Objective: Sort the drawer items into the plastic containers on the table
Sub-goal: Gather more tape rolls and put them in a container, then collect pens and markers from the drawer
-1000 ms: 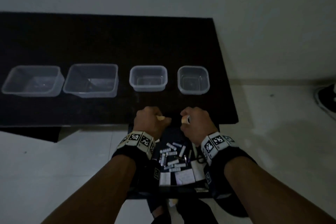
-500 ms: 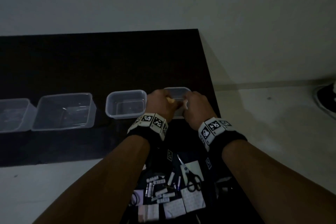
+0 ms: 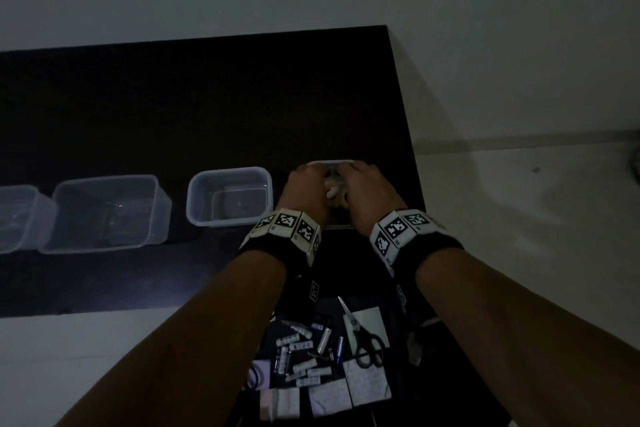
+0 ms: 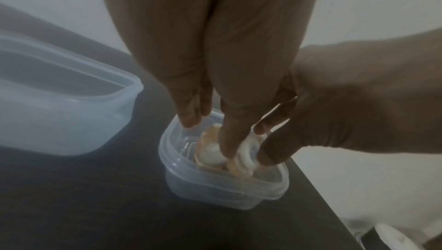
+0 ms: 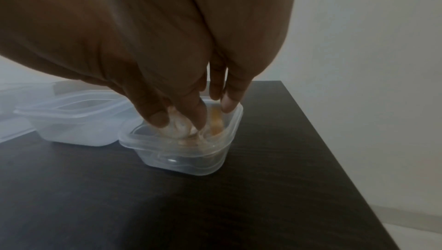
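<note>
Both hands reach down into the small clear container (image 3: pixel 332 162) at the right end of the row on the black table (image 3: pixel 207 97). My left hand (image 4: pixel 208 137) holds a tape roll with an orange rim (image 4: pixel 211 152) between thumb and fingers, inside the container (image 4: pixel 222 184). Just to the right, my right hand (image 4: pixel 265 140) pinches a white tape roll (image 4: pixel 246 156) at the rim. In the right wrist view the right hand (image 5: pixel 203 114) has its fingertips inside the container (image 5: pixel 181 159), with the rolls (image 5: pixel 216 121) partly hidden.
Another small container (image 3: pixel 228 170) and two larger ones (image 3: pixel 104 178) stand in a row to the left. The open drawer (image 3: pixel 398 392) below my forearms holds scissors (image 3: pixel 367 340), several batteries (image 3: pixel 323 340) and paper notes (image 3: pixel 367 385). The table's right edge runs close to the container.
Both hands moved forward from the table's front edge to the rightmost container and lowered their tape rolls into it. The head view shifted right and down.
</note>
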